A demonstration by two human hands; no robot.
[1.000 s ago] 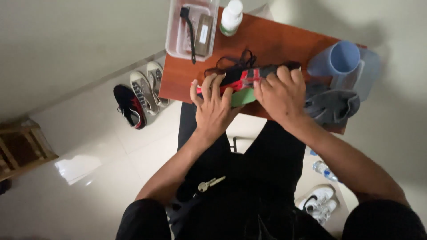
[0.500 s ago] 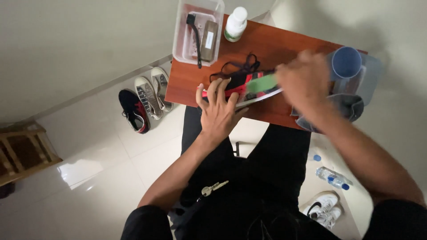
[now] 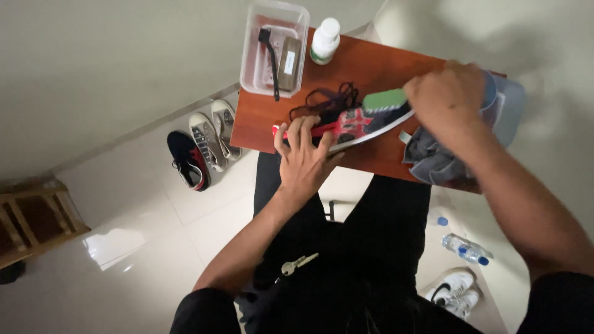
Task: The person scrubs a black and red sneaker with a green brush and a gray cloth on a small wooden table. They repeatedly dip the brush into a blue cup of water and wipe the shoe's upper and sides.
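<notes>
With the left hand [image 3: 304,154] spread flat pinning the red sneaker [image 3: 346,124] mid-table and the right hand [image 3: 447,93] gripping a green brush [image 3: 385,99], hard scrubbing could skid it sideways.

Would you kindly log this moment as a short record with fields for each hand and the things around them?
left hand: pressed flat on a red and dark shoe, pinning it down
right hand: gripping a green brush at the shoe's heel end
table: reddish wood
clear tub: holds a black brush, far left corner
white bottle: upright beside the tub
grey cloth: crumpled under the right forearm
floor: three shoes by the wall
</notes>
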